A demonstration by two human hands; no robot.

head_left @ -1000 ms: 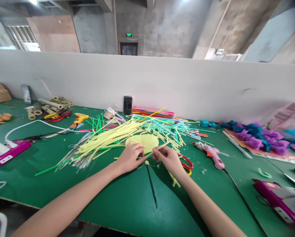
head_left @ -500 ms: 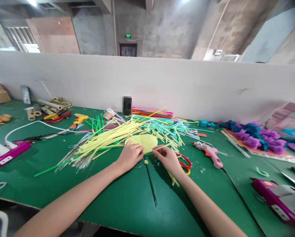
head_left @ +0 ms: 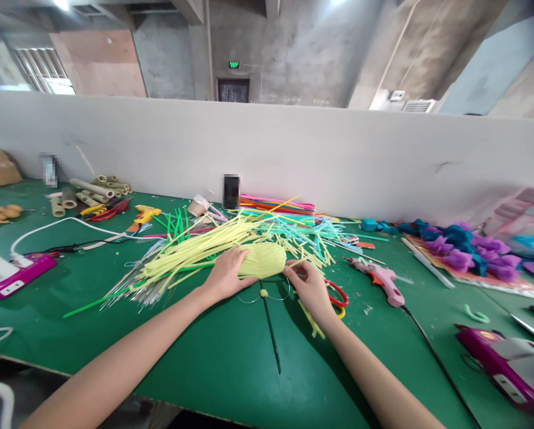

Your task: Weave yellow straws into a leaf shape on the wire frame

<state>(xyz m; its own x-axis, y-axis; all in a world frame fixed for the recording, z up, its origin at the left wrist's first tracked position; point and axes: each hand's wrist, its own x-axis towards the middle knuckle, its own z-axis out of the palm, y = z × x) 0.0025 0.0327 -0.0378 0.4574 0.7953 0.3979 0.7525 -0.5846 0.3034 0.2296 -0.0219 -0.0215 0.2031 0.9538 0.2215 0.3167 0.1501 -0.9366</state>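
A flat, rounded piece of pale yellow pipe cleaners (head_left: pixel 265 260) lies before me, its left edge held between the thumb and fingers of my left hand (head_left: pixel 227 275). At its right edge, my right hand (head_left: pixel 309 290) pinches a yellow pipe cleaner (head_left: pixel 297 263). Below the piece, a dark green stem (head_left: pixel 272 333) runs toward me, with a small yellow knob (head_left: pixel 264 293) and thin curved wire at its top. Red-and-yellow scissor handles (head_left: pixel 338 295) show partly behind my right hand.
Loose yellow pipe cleaners (head_left: pixel 195 247) are heaped behind my left hand. A pink glue gun (head_left: pixel 383 280) lies to the right, its cord running forward. Purple power strips (head_left: pixel 21 275) flank the workspace. Purple and blue flowers (head_left: pixel 476 250) sit far right; a grey partition (head_left: pixel 267 149) stands behind.
My left hand has shifted left to the piece's left edge, with its fingers spread further, uncovering more of the front. My right hand has moved slightly right, still pinching at the right edge.
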